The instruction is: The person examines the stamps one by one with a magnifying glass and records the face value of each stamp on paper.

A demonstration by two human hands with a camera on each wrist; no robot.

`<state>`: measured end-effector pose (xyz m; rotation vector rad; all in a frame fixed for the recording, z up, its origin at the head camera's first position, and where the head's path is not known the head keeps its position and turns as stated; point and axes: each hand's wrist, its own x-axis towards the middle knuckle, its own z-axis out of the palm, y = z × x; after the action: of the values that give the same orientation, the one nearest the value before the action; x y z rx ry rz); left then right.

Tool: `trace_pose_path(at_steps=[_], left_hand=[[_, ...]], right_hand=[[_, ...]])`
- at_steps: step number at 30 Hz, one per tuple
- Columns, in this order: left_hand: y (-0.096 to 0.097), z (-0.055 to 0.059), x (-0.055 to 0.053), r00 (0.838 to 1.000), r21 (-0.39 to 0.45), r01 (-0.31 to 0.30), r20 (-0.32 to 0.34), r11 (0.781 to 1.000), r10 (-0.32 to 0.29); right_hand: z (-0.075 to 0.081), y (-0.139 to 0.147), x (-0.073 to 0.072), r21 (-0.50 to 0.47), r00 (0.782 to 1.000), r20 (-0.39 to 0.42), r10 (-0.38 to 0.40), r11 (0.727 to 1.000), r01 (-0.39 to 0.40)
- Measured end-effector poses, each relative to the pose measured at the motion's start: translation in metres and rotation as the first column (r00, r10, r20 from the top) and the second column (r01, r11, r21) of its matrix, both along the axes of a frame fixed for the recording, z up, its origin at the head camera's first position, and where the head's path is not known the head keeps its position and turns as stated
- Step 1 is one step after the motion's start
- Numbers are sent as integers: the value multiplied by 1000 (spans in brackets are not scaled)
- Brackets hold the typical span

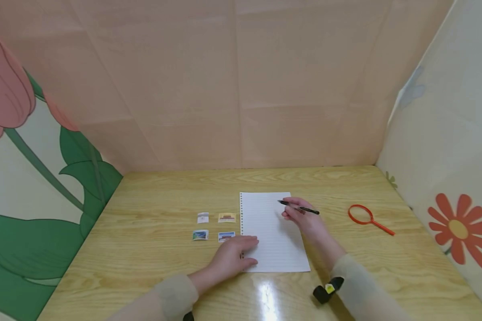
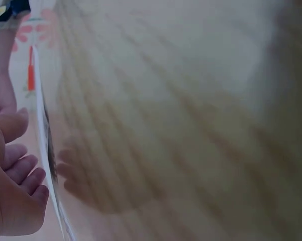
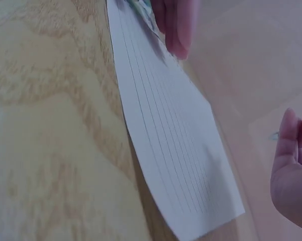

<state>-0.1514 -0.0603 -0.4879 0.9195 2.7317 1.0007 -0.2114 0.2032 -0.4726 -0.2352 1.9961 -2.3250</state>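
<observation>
A sheet of lined white paper [image 1: 270, 223] with punched holes down its left side lies on the table. My left hand [image 1: 234, 254] rests at the sheet's lower left edge, fingers and thumb extended onto it; in the left wrist view that hand [image 2: 17, 186] shows at the lower left. Over the sheet's upper right, my right hand [image 1: 303, 218] holds a black pen [image 1: 310, 210] between fingers and thumb, its tip pointing left. In the right wrist view the right hand [image 3: 291, 170] is partly cut off, with the pen mostly hidden.
Left of the sheet lie several small stamp-like pictures, including a yellow one [image 1: 226, 217], a white one [image 1: 202, 217], a green-blue one [image 1: 200, 235] and a blue one [image 1: 226, 236] beside my left hand. A red magnifying glass [image 1: 371, 219] lies on the wooden table [image 1: 156, 240] at right.
</observation>
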Motion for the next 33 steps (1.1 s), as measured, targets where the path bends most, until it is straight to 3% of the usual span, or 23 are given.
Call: trace_pose_path(at_steps=[5, 8, 11, 17, 27, 33], left_hand=[[-2, -2, 1, 999, -52, 11, -34, 999, -13], [-3, -3, 1, 998, -75, 13, -54, 997, -17], [-4, -5, 0, 997, -88, 16, -72, 996, -22], [-6, -5, 1, 996, -122, 18, -85, 992, -29], [-9, -8, 0, 991, -127, 30, -128, 991, -47], [-8, -8, -1, 992, -133, 26, -116, 991, -42]], right_hand=[[-5, -11, -11, 1, 999, 27, -23, 1000, 23], [-7, -17, -17, 82, 999, 25, -41, 996, 39], [-8, -22, -21, 194, 999, -30, -32, 980, 37], [-8, -33, -31, 303, 999, -48, -5, 953, 19], [-20, -51, -51, 322, 996, -89, -8, 946, 36], [-23, -62, -55, 463, 990, -143, 4, 884, 64]])
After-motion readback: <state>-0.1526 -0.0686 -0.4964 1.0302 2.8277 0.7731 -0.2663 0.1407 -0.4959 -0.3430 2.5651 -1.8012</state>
